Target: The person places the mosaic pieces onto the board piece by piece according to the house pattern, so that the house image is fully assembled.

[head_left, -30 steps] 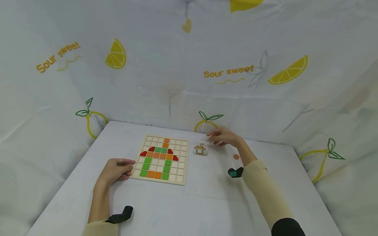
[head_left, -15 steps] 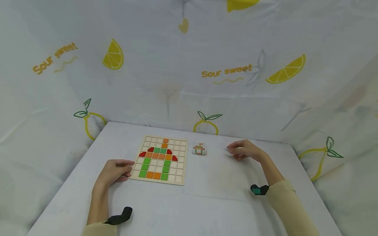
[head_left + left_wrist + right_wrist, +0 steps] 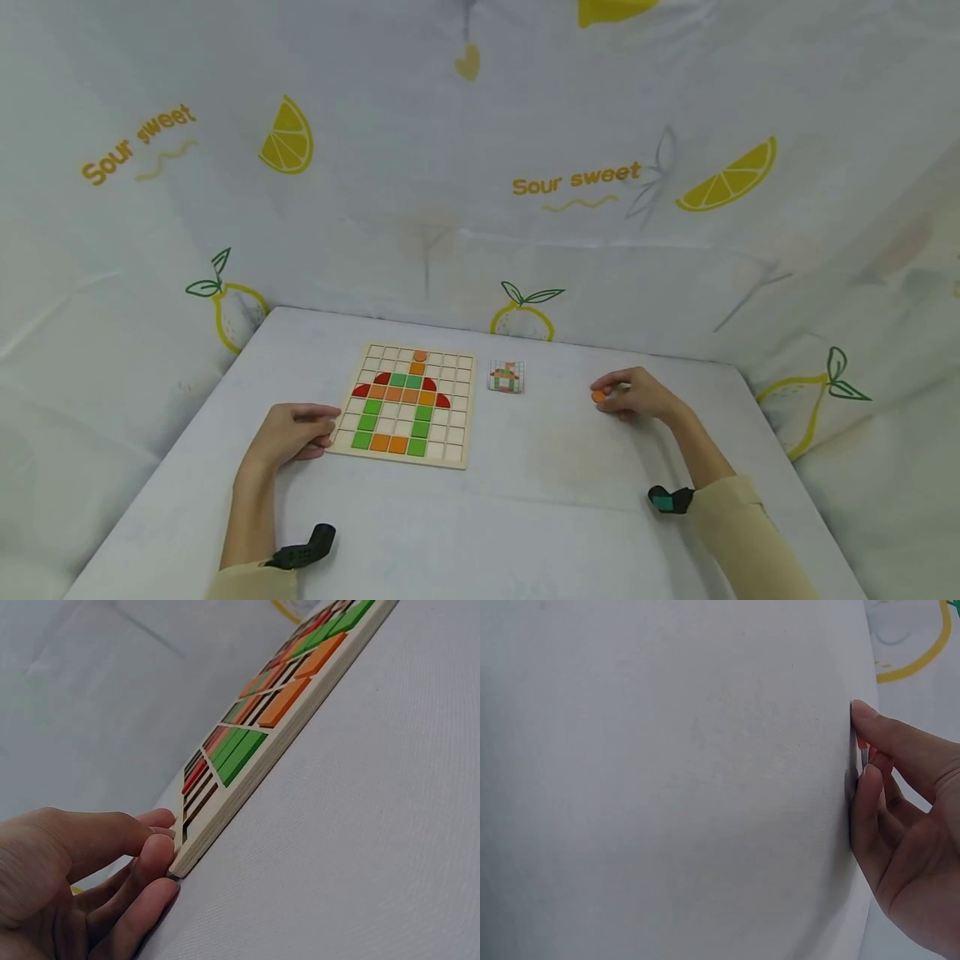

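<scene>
A square wooden grid board (image 3: pixel 457 433) lies on the table, with green, orange and red pieces set in a figure on it. My left hand (image 3: pixel 292 433) holds the board's near left edge; in the left wrist view its curled fingers (image 3: pixel 157 855) meet the corner. To the right, my right hand (image 3: pixel 637 395) has its thumb and fingers around an orange round piece (image 3: pixel 598 396) at the tabletop. In the right wrist view the hand (image 3: pixel 915 825) mostly hides that piece. A small pattern card (image 3: pixel 506 377) with a similar figure lies between the board and the right hand.
The white-covered table (image 3: pixel 480 542) ends at a lemon-printed cloth wall (image 3: pixel 420 192) behind and at both sides. Dark wrist-worn devices sit on the left forearm (image 3: pixel 251 525) and right forearm (image 3: pixel 708 454).
My right hand has moved right and nearer, from beside the card to the orange round piece, and its fingers have closed round it. The left hand and board stay put.
</scene>
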{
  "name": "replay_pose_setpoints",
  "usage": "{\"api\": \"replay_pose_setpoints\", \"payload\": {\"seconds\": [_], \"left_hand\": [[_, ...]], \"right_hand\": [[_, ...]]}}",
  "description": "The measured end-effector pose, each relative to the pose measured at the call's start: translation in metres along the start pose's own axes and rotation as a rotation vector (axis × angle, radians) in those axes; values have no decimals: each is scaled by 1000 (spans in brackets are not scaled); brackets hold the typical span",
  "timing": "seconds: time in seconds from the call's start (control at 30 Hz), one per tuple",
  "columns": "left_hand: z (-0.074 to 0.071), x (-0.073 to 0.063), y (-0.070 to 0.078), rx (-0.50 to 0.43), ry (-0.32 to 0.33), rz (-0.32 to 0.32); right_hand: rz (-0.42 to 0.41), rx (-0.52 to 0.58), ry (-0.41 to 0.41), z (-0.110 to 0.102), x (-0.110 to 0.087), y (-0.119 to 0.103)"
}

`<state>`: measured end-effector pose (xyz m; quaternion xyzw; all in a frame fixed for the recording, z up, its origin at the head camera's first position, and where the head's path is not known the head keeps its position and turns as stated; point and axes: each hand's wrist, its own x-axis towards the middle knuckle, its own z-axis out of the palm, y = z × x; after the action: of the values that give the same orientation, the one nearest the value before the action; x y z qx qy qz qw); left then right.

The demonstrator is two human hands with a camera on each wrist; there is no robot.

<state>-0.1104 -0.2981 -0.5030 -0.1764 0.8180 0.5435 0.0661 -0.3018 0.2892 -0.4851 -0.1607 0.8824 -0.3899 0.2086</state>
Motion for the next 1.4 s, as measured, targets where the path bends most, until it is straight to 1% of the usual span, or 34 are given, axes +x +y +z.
{"api": "replay_pose_setpoints", "payload": {"seconds": [0.17,0.27,0.37,0.47,0.57,0.73,0.93,1.1,1.2,1.27,1.4], "left_hand": [[0,-1,0,-4,-3,8],[-1,-1,1,-6,-9,9],[-1,-1,2,-10,-9,5],[-2,-2,2,-13,-7,2],[-1,-1,1,-11,-2,-7],[0,-1,2,-3,1,-7],[-1,-1,3,-6,-1,-3],[-1,-1,3,-11,1,-6],[0,-1,3,-15,0,-6],[0,-1,3,-14,1,-7],[0,-1,4,-5,4,-8]], "right_hand": [[-22,-45,39,2,2,0],[-15,-73,68,3,2,3],[-43,-99,86,3,6,2],[-88,-106,98,7,14,-6],[-130,-102,84,17,28,-23],[-189,-109,57,44,55,-65],[-268,-110,86,83,85,-116],[-285,-126,103,121,107,-147],[-254,-115,101,142,117,-160],[-218,-89,111,154,122,-168],[-153,-46,143,171,130,-180]]}}
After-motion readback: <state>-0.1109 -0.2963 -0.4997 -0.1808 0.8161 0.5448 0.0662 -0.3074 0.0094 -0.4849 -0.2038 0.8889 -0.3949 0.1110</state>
